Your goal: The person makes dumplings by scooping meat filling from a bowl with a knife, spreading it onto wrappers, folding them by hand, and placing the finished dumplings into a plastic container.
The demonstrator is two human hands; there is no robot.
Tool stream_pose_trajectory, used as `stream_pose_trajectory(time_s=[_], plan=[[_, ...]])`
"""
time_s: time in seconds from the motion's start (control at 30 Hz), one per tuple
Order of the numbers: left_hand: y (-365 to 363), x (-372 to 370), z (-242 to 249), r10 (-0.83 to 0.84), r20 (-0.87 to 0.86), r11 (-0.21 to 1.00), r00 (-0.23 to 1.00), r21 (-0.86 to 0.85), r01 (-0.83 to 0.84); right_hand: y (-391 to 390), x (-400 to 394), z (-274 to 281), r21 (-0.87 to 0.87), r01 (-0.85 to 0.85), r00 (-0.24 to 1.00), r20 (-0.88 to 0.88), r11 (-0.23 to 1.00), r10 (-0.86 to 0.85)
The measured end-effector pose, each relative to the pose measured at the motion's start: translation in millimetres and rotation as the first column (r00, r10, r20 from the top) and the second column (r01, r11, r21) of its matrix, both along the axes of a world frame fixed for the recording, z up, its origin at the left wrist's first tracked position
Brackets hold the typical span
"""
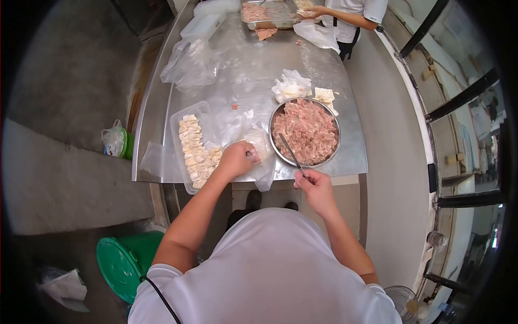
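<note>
A thin stick [290, 153] slants from the metal bowl [305, 131] of minced filling, pinched in the right hand [314, 186] just past the surface's [243, 65] near edge. The left hand [236, 159] pinches a wrapper [256, 155] beside the dumpling tray [193, 146]; bare steel lies beyond.

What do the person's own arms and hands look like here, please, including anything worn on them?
Both arms are bare from the short sleeves of a white T-shirt down. The left hand and right hand wear no gloves, and no watch, ring or bracelet shows. A thin black cable runs over the shirt near the left shoulder.
</note>
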State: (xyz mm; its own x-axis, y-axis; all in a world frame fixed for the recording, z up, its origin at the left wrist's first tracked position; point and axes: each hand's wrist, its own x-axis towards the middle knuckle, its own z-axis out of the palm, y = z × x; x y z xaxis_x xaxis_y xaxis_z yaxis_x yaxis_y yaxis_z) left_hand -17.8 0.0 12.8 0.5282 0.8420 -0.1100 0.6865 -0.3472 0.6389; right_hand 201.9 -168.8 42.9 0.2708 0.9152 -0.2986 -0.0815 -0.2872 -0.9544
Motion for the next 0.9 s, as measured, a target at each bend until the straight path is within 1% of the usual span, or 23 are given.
stream_pose_trajectory(time_s=[0.07, 0.17, 0.27, 0.37, 0.47, 0.57, 0.6, 0.67, 0.7, 0.77, 0.87, 0.9], plan=[[10.3, -3.3, -17.7, 0.021, 0.013, 0.999, 1.000, -0.032, -0.021, -4.1, 3.7, 0.3, -0.009, 0.023, 1.000, 0.007, 1.000, -0.023], [5.0, 7.7, -1.6, 0.022, -0.062, 1.000, 0.998, 0.000, -0.022, -7.9, 8.9, -2.3, -0.018, 0.027, 1.000, 0.015, 0.999, -0.027], [1.1, 16.8, -8.0, 0.102, -0.100, 0.991, 0.990, 0.095, -0.092, -8.8, 6.7, -3.0, -0.017, 0.042, 0.999, 0.001, 0.999, -0.042], [5.0, 18.4, -14.0, 0.078, -0.088, 0.987, 0.993, 0.144, -0.065, -5.7, 3.4, -3.1, -0.041, -0.022, 0.999, 0.043, 0.999, 0.024], [12.1, 14.2, -30.1, 0.066, -0.078, 0.977, 0.995, 0.210, -0.048, 0.5, -5.8, -3.1, -0.055, -0.073, 0.996, 0.039, 0.996, 0.075], [19.1, 6.3, -29.9, 0.100, 0.056, 0.995, 0.993, 0.007, -0.101, 8.9, -18.2, -10.3, -0.057, -0.101, 0.994, 0.030, 0.993, 0.103], [20.0, 3.5, -33.4, 0.166, 0.161, 0.986, 0.973, -0.060, -0.158, 12.3, -21.7, -10.9, -0.059, -0.114, 0.992, 0.042, 0.992, 0.117], [20.6, -2.7, -41.0, 0.307, 0.347, 0.946, 0.886, -0.211, -0.246, 20.1, -29.0, -12.1, -0.066, -0.140, 0.987, 0.065, 0.988, 0.144], [20.7, -6.3, -34.5, 0.373, 0.350, 0.907, 0.859, -0.331, -0.258, 25.4, -32.6, -18.4, -0.016, -0.165, 0.981, 0.098, 0.986, 0.166], [20.2, -14.1, -14.5, 0.498, 0.329, 0.789, 0.802, -0.556, -0.261, 38.2, -39.3, -33.4, 0.080, -0.218, 0.965, 0.168, 0.973, 0.203], [21.4, -26.6, -18.7, 0.558, 0.356, 0.728, 0.749, -0.643, -0.237, 61.8, -48.8, -23.9, -0.109, -0.278, 0.944, 0.153, 0.954, 0.292], [19.7, -28.0, -14.9, 0.580, 0.383, 0.712, 0.719, -0.668, -0.219, 69.4, -50.3, -25.8, -0.101, -0.275, 0.947, 0.143, 0.956, 0.288]])
